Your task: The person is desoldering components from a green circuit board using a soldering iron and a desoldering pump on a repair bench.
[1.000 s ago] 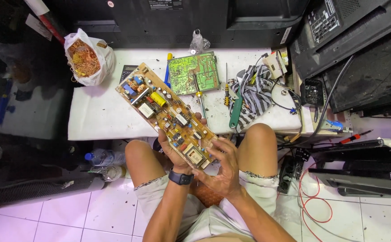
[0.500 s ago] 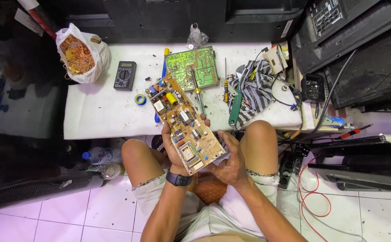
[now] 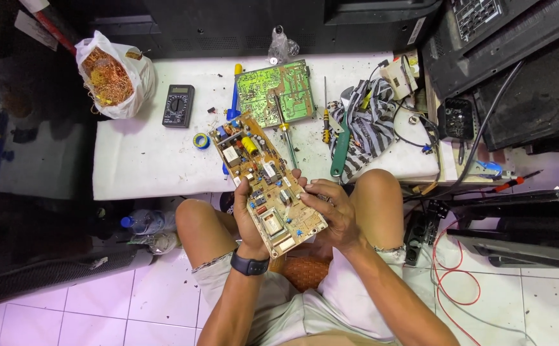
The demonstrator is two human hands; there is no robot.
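Left hand, a dark watch on its wrist, grips the near left edge of a tan circuit board, thumb over the component side, remaining digits hidden beneath. Right hand closes on the near right edge, fingers curled over the rim. The board is held clear above the lap, between the knees, tilted, its far corner reaching over the front edge of the white desk. Components face up: yellow capacitor, transformer blocks, blue parts. Judgement: the step in hand is inspection of the populated side at close range; any next move, whether a turn-over or a set-down, calls for a firm hold on the rims only, since pins and solder points sit near the edges. On the desk just beyond the board: a green circuit board, a screwdriver with yellow handle lying across it, a blue-handled tool and a small ring of blue tape. Further left, a black multimeter and a plastic bag of copper wire. To the right, a striped cloth with a green-handled tool on it. Open room: the bare patch of desk left of the board, below the multimeter, looks widest. The right side is crowded by cables and dark panel housings; red wire loops on the floor tiles.
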